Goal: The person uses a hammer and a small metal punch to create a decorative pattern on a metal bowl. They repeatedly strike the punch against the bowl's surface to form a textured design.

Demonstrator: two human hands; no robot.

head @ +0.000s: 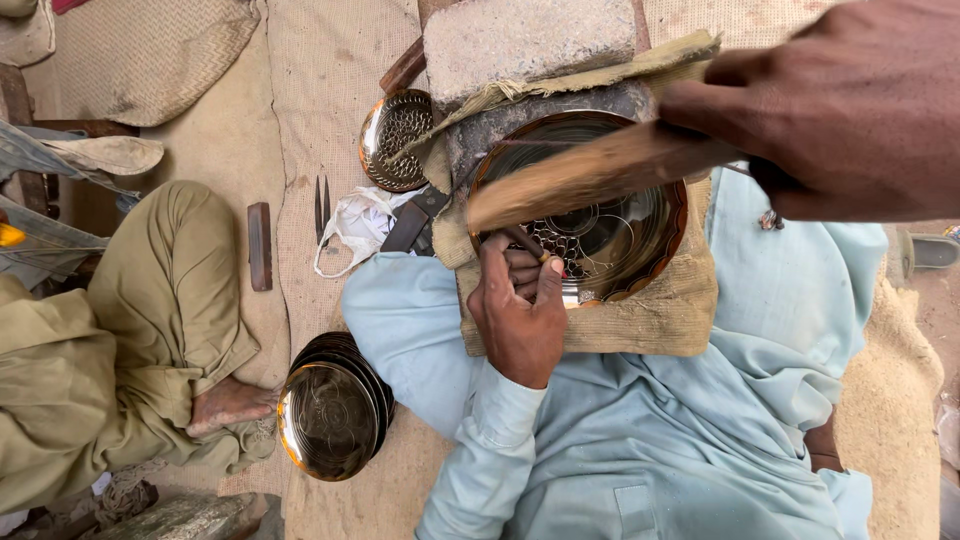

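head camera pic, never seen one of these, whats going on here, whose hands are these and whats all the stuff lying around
This is one picture from a camera worn on a person's head, looking straight down at their lap and hands. There is no machine. The left hand pinches a thin tool, its tip on a shiny metal plate with a cut pattern. The right hand grips a wooden mallet above the plate; it is blurred. The plate rests on a cloth pad on the person's lap, in front of a stone block. On the mat lie a pierced plate, a stack of plates, a pair of points and a small bar. At the left sits another person in olive clothes.
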